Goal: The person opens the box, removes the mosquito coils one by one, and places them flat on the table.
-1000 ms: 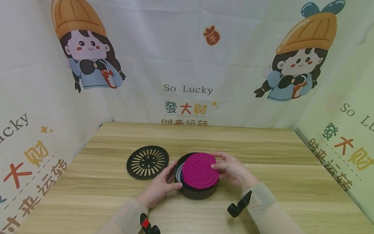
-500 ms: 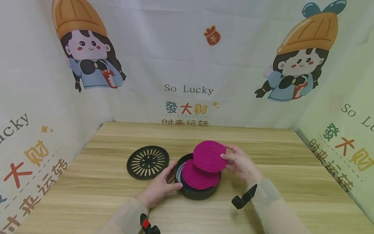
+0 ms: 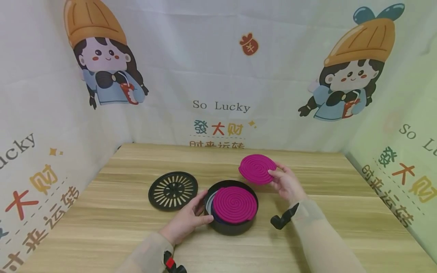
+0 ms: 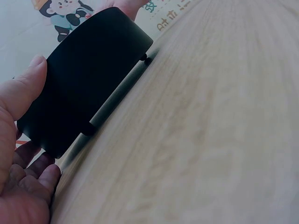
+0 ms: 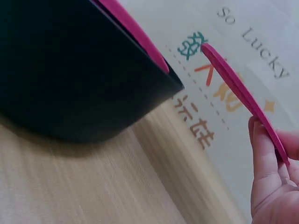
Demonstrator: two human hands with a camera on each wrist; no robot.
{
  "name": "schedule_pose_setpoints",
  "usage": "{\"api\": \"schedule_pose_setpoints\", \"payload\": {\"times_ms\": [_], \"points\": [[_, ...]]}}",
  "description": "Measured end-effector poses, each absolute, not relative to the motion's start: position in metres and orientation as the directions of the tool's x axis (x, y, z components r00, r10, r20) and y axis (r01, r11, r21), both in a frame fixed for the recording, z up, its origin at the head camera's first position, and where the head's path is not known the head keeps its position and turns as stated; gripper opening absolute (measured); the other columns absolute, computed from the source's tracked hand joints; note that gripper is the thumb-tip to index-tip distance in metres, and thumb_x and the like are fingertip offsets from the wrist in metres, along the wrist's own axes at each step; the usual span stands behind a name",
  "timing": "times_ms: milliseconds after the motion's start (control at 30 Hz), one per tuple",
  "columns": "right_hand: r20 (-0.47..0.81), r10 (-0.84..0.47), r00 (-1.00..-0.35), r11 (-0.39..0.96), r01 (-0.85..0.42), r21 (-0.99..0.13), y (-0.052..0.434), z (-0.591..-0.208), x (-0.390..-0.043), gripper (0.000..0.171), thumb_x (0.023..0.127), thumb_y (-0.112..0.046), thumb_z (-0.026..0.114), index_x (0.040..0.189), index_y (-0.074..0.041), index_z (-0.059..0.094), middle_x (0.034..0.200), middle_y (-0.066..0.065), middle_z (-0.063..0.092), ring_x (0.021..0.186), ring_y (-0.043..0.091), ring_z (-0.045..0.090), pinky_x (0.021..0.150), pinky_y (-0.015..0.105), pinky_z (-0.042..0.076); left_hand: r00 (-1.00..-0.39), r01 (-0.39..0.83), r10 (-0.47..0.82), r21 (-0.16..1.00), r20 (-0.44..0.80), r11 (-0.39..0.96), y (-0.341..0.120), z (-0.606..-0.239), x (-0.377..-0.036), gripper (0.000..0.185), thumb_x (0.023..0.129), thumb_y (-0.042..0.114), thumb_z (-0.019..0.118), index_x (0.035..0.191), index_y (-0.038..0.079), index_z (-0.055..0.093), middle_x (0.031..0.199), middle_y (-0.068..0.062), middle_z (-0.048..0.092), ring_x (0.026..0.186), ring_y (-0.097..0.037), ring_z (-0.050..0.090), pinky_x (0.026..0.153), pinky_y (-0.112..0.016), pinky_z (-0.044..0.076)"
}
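Observation:
In the head view my right hand (image 3: 286, 184) pinches the edge of a thin magenta mosquito coil (image 3: 257, 169), thumb on top and fingers beneath. The right wrist view shows this coil (image 5: 238, 88) edge-on, raised and tilted. A second magenta mosquito coil (image 3: 235, 204) lies inside a round black mosquito coil holder (image 3: 232, 229), over a dark layer and a pale grey edge. My left hand (image 3: 186, 222) grips the holder's left side, thumb at the front and fingers behind. Short feet show under the holder (image 4: 88, 84) in the left wrist view.
A black slotted round lid (image 3: 173, 190) lies on the wood-grain table (image 3: 112, 223), left of the holder. A white printed cloth (image 3: 218, 72) hangs behind the table and along both sides. Small black wrist cameras are strapped at both sleeves.
My right hand has lifted one mosquito coil off the other and carried it up, back and to the right. The lower coil is now uncovered. My left hand stays on the holder.

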State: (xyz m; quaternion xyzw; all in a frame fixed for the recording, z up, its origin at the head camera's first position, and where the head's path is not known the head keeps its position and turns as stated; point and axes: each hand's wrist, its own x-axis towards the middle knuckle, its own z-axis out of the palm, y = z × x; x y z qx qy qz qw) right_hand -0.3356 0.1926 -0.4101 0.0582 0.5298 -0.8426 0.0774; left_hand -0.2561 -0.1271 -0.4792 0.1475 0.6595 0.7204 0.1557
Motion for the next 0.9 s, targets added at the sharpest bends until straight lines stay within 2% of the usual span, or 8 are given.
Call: {"api": "schedule_pose_setpoints", "payload": {"times_ms": [67,267,333,433,533,667,767,900], "points": [[-0.193,-0.049,-0.980,-0.453,0.194,-0.870,0.193,-0.411,-0.339,0.055,0.096,0.007,0.048,0.144,-0.005,0.024,0.085,-0.001,0.064,0.069,0.007,0.065,0.062,0.017,0.056,-0.907,-0.025,0.420,0.997,0.010,-0.078,-0.127,-0.479,-0.256,0.096,0.081,0.006,0.075,0.154,0.005,0.011,0.158,-0.022,0.009,0.143,-0.038,0.013,0.107,-0.037,0.036],[-0.227,0.018,-0.974,-0.516,0.186,-0.836,0.191,-0.415,-0.349,0.042,0.095,0.010,0.046,0.131,-0.007,0.033,0.093,0.001,0.060,0.074,0.009,0.064,0.071,0.020,0.057,-0.905,-0.027,0.425,0.996,0.012,-0.085,-0.127,-0.479,-0.255,0.097,0.081,0.005,0.074,0.154,0.005,0.011,0.158,-0.022,0.010,0.144,-0.037,0.013,0.107,-0.037,0.036],[-0.239,0.039,-0.970,-0.522,0.185,-0.833,0.190,-0.416,-0.352,0.048,0.095,0.009,0.046,0.138,-0.006,0.030,0.101,0.002,0.057,0.076,0.008,0.063,0.073,0.020,0.056,-0.904,-0.026,0.427,0.996,0.014,-0.086,-0.126,-0.478,-0.255,0.096,0.082,0.004,0.074,0.154,0.005,0.011,0.158,-0.023,0.010,0.143,-0.037,0.013,0.108,-0.037,0.035],[-0.262,0.068,-0.963,-0.526,0.189,-0.829,0.187,-0.417,-0.354,0.062,0.095,0.009,0.045,0.149,-0.006,0.019,0.120,0.006,0.051,0.080,0.007,0.062,0.076,0.018,0.055,-0.903,-0.021,0.429,0.996,0.017,-0.083,-0.126,-0.477,-0.255,0.094,0.083,0.004,0.073,0.154,0.004,0.012,0.157,-0.023,0.011,0.143,-0.038,0.013,0.108,-0.038,0.034],[-0.279,0.102,-0.955,-0.532,0.184,-0.826,0.185,-0.420,-0.357,0.061,0.095,0.008,0.045,0.149,-0.006,0.019,0.127,0.007,0.046,0.080,0.005,0.060,0.075,0.017,0.055,-0.905,-0.019,0.426,0.997,0.015,-0.076,-0.127,-0.477,-0.255,0.094,0.083,0.004,0.073,0.154,0.004,0.012,0.157,-0.023,0.011,0.143,-0.038,0.014,0.109,-0.038,0.034],[-0.293,0.143,-0.945,-0.534,0.176,-0.827,0.183,-0.427,-0.360,0.061,0.094,0.010,0.046,0.147,-0.004,0.020,0.124,0.007,0.047,0.075,0.005,0.061,0.072,0.018,0.055,-0.907,-0.021,0.421,0.997,0.011,-0.072,-0.128,-0.477,-0.254,0.096,0.082,0.007,0.075,0.154,0.005,0.012,0.158,-0.023,0.011,0.143,-0.038,0.013,0.109,-0.037,0.034],[-0.305,0.151,-0.940,-0.535,0.182,-0.825,0.182,-0.433,-0.361,0.067,0.094,0.010,0.045,0.151,-0.003,0.013,0.136,0.013,0.042,0.076,0.006,0.061,0.074,0.018,0.056,-0.906,-0.015,0.423,0.997,0.019,-0.076,-0.128,-0.477,-0.254,0.097,0.081,0.008,0.075,0.154,0.005,0.011,0.157,-0.023,0.011,0.143,-0.039,0.013,0.109,-0.037,0.033],[-0.319,0.165,-0.933,-0.533,0.188,-0.825,0.181,-0.438,-0.361,0.066,0.095,0.010,0.044,0.152,-0.003,0.014,0.150,0.016,0.031,0.086,0.008,0.060,0.080,0.020,0.055,-0.903,-0.012,0.430,0.996,0.026,-0.084,-0.128,-0.477,-0.254,0.096,0.082,0.007,0.075,0.154,0.004,0.011,0.157,-0.024,0.010,0.143,-0.040,0.013,0.108,-0.037,0.035]]}}
